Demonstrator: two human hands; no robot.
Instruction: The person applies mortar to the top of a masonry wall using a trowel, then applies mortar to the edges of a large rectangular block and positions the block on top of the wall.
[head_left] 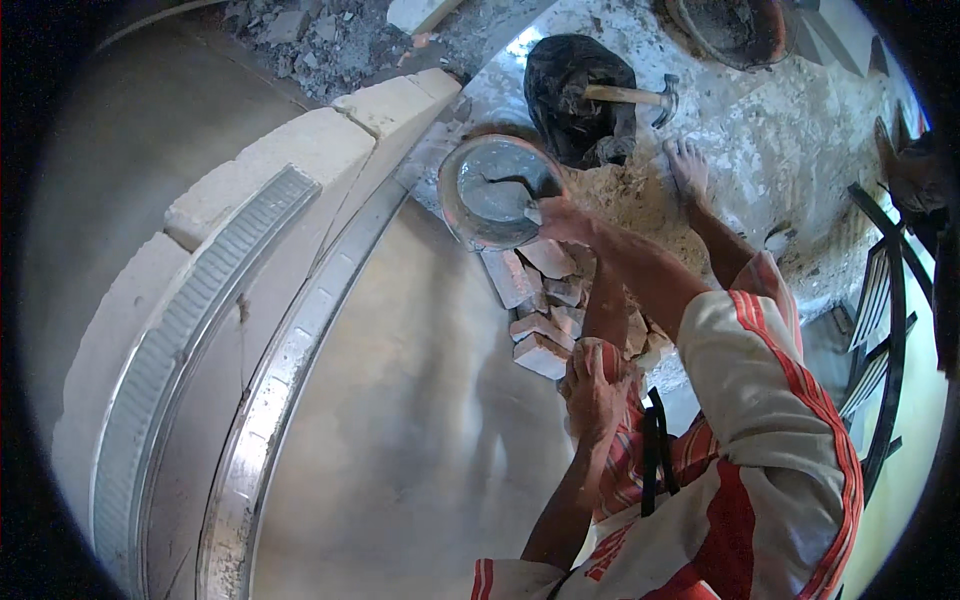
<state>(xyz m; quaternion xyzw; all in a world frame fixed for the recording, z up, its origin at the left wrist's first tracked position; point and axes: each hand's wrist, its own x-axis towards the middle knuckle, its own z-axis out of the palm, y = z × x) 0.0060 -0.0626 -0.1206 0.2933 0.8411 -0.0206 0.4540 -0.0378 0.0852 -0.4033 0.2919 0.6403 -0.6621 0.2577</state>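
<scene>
My right hand (567, 220) is closed around a trowel, reaching over the rim of a round basin (447, 205). The trowel's blade (512, 198) lies in the wet grey mortar (490, 180) inside; its handle is mostly hidden by my fingers. My left hand (595, 398) rests on my bent knee, fingers lying over it and nothing seen in them. Broken bricks (545, 330) are heaped just below the basin, beside my leg. Behind the basin sits a black bag or bucket-like bundle (570, 70) with a hammer (630, 95) lying across it.
A row of pale blocks (270, 165) curves along the left, with a ribbed metal strip (200, 300) on it and a metal profile (265, 420) beside it. Rubble (320, 45) lies at the far left. Another basin (700, 40) stands far right, near a black metal frame (890, 330).
</scene>
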